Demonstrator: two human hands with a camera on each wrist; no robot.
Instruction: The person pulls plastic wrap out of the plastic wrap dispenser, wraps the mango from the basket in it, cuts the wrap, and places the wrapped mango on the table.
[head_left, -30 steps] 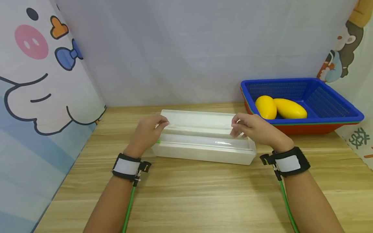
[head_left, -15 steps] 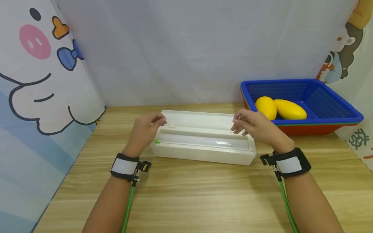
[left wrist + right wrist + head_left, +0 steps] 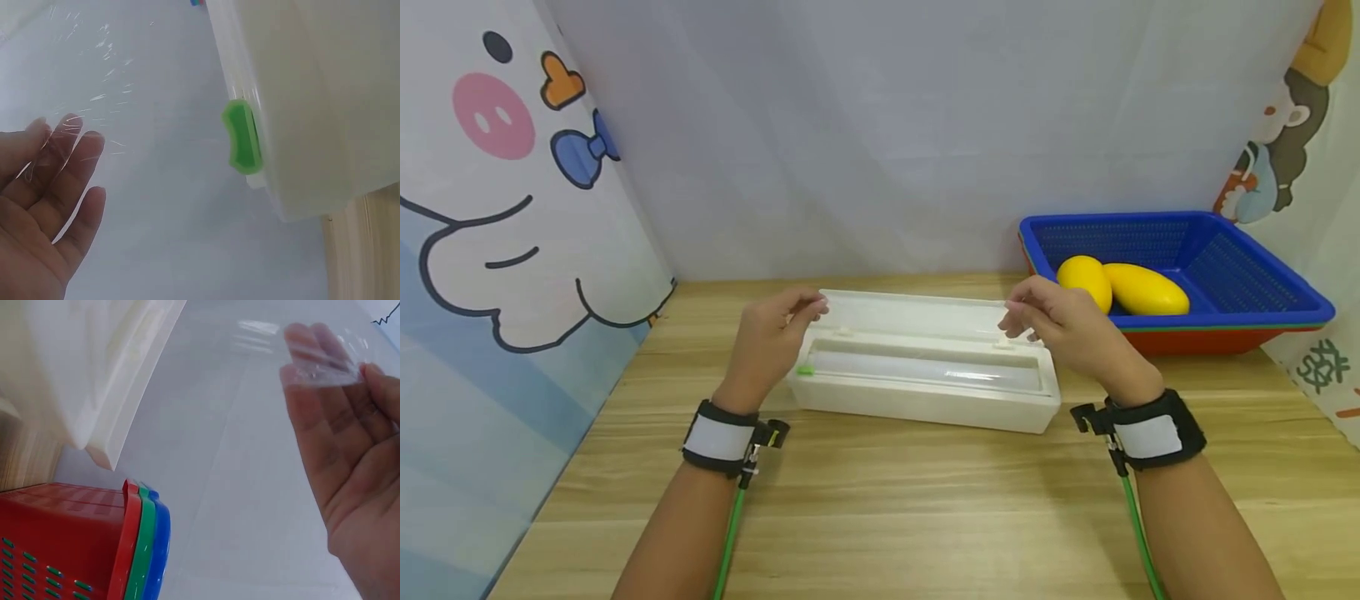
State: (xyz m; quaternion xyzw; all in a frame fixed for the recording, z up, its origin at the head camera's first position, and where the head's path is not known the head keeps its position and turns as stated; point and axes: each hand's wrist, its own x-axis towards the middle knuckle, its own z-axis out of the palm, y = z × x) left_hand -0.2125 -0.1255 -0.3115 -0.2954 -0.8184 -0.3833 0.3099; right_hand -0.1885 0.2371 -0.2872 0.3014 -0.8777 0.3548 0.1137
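Observation:
My left hand [image 3: 767,337] pinches one corner of clear cling film [image 3: 107,53] between thumb and fingers. At the other end, my right hand [image 3: 1071,333] pinches the film, which wrinkles across its fingers in the right wrist view. Below and between the hands stands a long white cling film dispenser [image 3: 925,410], its lid [image 3: 917,312] tipped back. A film roll [image 3: 895,367] lies inside the dispenser. A green slide cutter [image 3: 242,137] sits at its left end. In the head view the stretched film is barely visible.
Stacked plastic baskets, blue [image 3: 1232,319] on top and red [image 3: 1195,342] at the bottom, stand at the back right. Two yellow mango-shaped fruits [image 3: 1146,290] lie inside. A pale cloth [image 3: 850,150] hangs behind the wooden table [image 3: 917,517].
Both hands have risen slightly above the dispenser and drawn a little apart, still pinching the film. The dispenser and baskets stay in place; the head view has shifted slightly.

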